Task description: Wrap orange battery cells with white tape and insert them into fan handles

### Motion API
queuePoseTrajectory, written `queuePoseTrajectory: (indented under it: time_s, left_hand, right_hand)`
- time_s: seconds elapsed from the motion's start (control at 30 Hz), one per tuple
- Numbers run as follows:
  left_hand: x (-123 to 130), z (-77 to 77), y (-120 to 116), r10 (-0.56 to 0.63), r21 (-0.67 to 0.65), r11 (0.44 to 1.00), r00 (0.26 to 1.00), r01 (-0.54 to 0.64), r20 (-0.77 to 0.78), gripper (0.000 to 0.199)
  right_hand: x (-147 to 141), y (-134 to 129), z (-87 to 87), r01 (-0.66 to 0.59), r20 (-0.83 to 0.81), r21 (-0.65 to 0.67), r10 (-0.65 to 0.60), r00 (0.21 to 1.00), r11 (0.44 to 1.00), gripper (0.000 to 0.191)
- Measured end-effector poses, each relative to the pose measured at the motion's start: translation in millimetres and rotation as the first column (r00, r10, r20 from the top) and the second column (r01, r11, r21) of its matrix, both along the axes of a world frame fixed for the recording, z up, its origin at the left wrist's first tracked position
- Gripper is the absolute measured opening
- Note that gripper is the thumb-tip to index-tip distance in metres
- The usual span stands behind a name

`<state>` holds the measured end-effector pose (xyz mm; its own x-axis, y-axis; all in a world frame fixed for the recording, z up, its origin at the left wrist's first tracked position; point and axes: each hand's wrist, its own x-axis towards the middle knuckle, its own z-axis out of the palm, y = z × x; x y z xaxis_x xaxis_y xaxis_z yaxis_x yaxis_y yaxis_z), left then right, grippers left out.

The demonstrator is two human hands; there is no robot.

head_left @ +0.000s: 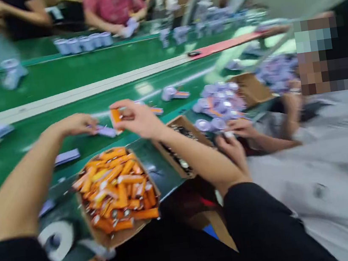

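Nearest me, low in the frame, a carton (124, 238) sits heaped with orange battery cells (117, 189), so I judge most of my supply is left. Just above it lies a lilac casing (67, 157) with no orange visible. At centre, my left hand (79, 125) pinches the end of a lilac part (107, 131); my right hand (142, 118) grips one orange cell (116, 117) beside it, seemingly not yet fitted. Past my right wrist, a lilac piece (182, 94) on the green belt (93, 99) shows orange, so that one looks done. Lilac bodies (82, 44) line the upper left; blur hides their state.
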<state>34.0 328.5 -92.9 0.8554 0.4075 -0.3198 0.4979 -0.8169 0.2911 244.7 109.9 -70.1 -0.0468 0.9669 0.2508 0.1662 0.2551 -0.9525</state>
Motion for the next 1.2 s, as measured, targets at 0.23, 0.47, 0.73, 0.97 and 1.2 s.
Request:
queuePoseTrajectory:
  time_s: [0.23,0.47,0.73,0.97,1.2]
  left_hand:
    - [-3,-34.4,13,0.129,-0.153,0.982,0.984,-0.109,0.125,0.049]
    - [13,-41.1,1,0.183,-0.074,0.982,0.970,-0.173,0.161,0.045]
    - [25,-41.4,-3,0.204,-0.047,0.979,0.965,-0.199,0.167,0.042]
    - [38,-34.9,-9,0.201,-0.014,0.980,0.972,-0.201,0.119,0.037]
    - [46,-10.6,-29,0.198,0.138,0.968,0.977,-0.208,0.080,0.031]
  right_hand:
    - [-12,70,-56.7,0.087,0.283,-0.118,-0.051,0.958,0.989,0.061]
    - [-18,52,-60.5,0.158,0.569,-0.117,-0.064,0.820,0.980,0.051]
    - [-28,44,-48.7,0.171,0.907,-0.120,0.038,0.420,0.978,0.047]
    - [-22,51,-48.2,0.208,0.950,-0.162,0.095,0.298,0.965,0.052]
    - [-27,60,-25.2,0.152,0.953,-0.245,0.209,0.219,0.957,0.049]
